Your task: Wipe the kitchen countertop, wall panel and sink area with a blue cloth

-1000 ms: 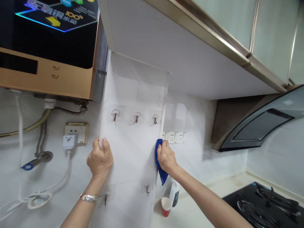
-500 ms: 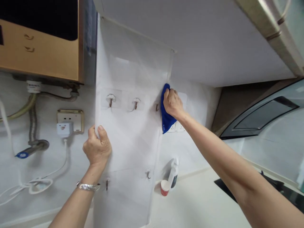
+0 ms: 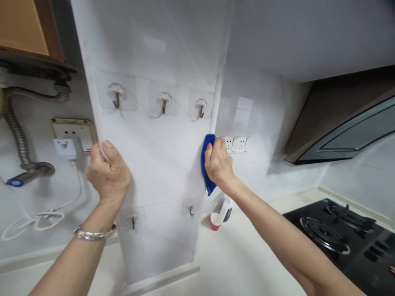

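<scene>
A white tiled column [image 3: 160, 160] with adhesive hooks [image 3: 163, 102] juts out from the kitchen wall. My left hand [image 3: 108, 172] grips the column's left edge, fingers wrapped round the corner, a silver bracelet on the wrist. My right hand [image 3: 218, 164] presses a folded blue cloth [image 3: 206, 164] against the column's right edge, just below the row of three hooks and beside the white wall sockets [image 3: 236, 144].
A spray bottle [image 3: 226, 209] and a small red cup [image 3: 215, 221] stand on the white counter [image 3: 247, 263] behind the column. A black gas hob [image 3: 339, 234] lies at right under a range hood [image 3: 345, 127]. Pipes, a plugged socket [image 3: 69, 144] and a coiled cable [image 3: 43, 216] are at left.
My right hand rose with the blue cloth along the column's right edge to hook height, then came back down to socket level. My left hand kept its hold on the left edge.
</scene>
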The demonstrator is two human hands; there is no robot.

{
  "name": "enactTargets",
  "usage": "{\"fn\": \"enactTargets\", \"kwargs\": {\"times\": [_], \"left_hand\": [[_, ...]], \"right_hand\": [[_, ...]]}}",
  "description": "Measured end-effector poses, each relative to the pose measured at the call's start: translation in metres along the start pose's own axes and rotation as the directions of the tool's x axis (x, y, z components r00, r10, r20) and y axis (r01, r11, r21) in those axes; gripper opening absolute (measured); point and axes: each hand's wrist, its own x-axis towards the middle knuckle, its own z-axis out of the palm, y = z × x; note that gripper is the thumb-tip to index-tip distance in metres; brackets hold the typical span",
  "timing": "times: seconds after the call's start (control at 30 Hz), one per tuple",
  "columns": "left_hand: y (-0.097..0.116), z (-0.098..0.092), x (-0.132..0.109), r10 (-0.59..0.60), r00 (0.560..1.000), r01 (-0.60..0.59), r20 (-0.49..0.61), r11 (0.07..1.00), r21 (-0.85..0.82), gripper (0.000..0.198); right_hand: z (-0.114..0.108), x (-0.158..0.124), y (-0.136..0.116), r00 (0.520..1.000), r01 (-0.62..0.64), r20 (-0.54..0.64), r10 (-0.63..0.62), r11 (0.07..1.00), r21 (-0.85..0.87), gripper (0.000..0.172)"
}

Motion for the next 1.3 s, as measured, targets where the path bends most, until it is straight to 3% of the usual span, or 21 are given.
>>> {"fn": "enactTargets", "kwargs": {"times": [0.33,0.5,0.6,0.7,0.93,1.07,1.2,1.3], "left_hand": [[0.002,0.000,-0.001,0.007,1.000,-0.007,-0.005,0.999,0.044,0.058],[0.001,0.000,-0.001,0.034,0.999,-0.032,-0.034,0.999,0.038,0.056],[0.000,0.001,-0.001,0.053,0.998,-0.052,-0.046,0.998,0.020,0.054],[-0.001,0.002,0.001,0.064,0.996,-0.064,-0.069,0.998,-0.002,0.051],[-0.003,0.004,0.001,0.103,0.989,-0.108,-0.110,0.994,-0.037,0.055],[-0.003,0.005,0.000,0.096,0.990,-0.097,-0.106,0.995,-0.013,0.054],[-0.004,0.005,-0.001,0.094,0.991,-0.099,-0.095,0.994,-0.046,0.054],[-0.006,0.005,-0.001,0.101,0.989,-0.108,-0.104,0.992,-0.067,0.056]], "right_hand": [[0.072,-0.142,0.038,0.983,-0.001,0.185,-0.010,0.998,0.059,0.044],[0.091,-0.168,0.056,0.980,0.062,0.175,-0.094,0.982,0.179,0.047],[0.086,-0.157,0.058,0.978,0.104,0.156,-0.139,0.971,0.218,0.044],[0.068,-0.129,0.049,0.986,0.071,0.136,-0.099,0.977,0.200,0.041],[0.004,-0.031,0.010,0.992,0.007,0.127,-0.011,0.999,0.035,0.043],[-0.022,0.021,0.004,0.997,-0.005,0.073,-0.002,0.995,0.099,0.046],[-0.032,0.055,0.006,1.000,0.017,-0.001,-0.017,0.970,0.241,0.052],[-0.028,0.056,0.003,0.998,0.035,-0.055,-0.023,0.973,0.230,0.051]]}}
